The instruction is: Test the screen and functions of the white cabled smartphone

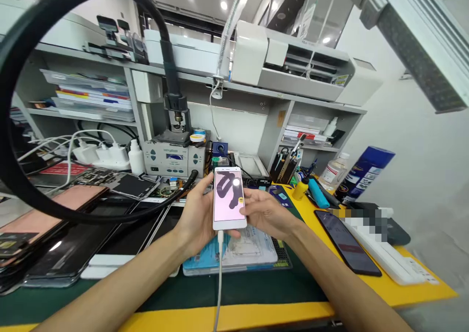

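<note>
A white smartphone (224,207) is held upright over the middle of the bench, its lit screen pinkish with dark patches across the upper part. My left hand (198,213) grips the phone's left side, the thumb along its edge. From the right, my right hand (266,210) supports the phone, with the thumb at the lower right of the screen and fingers partly hidden behind it. A white charging cable (220,273) is plugged into the bottom edge and runs down toward me. Below the phone lies a blue and clear plastic repair mat or case (252,249).
A black hose (110,218) loops across the left from a grey rework station (172,158). Several dismantled phones (76,244) lie at left. Another black phone (346,244), a blue spray can (366,173) and a yellow bottle (301,188) are at right. A lamp (425,43) overhangs.
</note>
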The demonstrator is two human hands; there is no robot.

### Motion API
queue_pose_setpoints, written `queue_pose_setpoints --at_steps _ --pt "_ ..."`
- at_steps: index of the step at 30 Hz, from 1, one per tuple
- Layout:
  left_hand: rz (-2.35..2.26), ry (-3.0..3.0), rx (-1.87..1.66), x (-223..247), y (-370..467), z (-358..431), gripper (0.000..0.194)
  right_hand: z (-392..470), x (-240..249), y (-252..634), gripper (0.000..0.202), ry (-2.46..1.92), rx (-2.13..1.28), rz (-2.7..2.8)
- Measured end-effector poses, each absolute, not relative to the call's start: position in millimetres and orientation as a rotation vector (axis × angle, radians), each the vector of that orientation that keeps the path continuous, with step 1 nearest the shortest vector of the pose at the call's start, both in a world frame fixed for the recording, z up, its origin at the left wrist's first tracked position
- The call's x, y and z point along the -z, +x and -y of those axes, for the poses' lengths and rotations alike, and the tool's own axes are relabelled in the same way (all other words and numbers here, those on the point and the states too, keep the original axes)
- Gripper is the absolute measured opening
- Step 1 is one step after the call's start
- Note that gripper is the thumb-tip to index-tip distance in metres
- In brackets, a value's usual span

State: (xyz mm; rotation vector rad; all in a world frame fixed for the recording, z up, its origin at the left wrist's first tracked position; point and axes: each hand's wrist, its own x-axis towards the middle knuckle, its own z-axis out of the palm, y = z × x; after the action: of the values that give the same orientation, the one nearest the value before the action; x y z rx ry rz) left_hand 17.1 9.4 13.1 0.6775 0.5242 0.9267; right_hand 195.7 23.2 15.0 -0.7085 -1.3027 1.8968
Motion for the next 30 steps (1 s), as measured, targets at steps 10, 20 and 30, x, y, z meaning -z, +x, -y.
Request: queue_pose_setpoints --at_steps 10,20,30 --pt "-0.479 0.72 -0.894 -1.4 16.6 -19.1 0.052 -16.9 -14.4 188.9 0.055 -0.822 -1.763 1.348" --pt "-0.387 0.634 -0.725 -0.8 21.6 -16.1 0.053 -7.7 5.5 172.2 0.056 -0.999 -1.424 1.475" --pt "-0.417 0.598 -0.701 -0.5 22.0 -15.0 0.055 -10.0 8.2 171.5 0.034 -1.097 -1.337 1.363"
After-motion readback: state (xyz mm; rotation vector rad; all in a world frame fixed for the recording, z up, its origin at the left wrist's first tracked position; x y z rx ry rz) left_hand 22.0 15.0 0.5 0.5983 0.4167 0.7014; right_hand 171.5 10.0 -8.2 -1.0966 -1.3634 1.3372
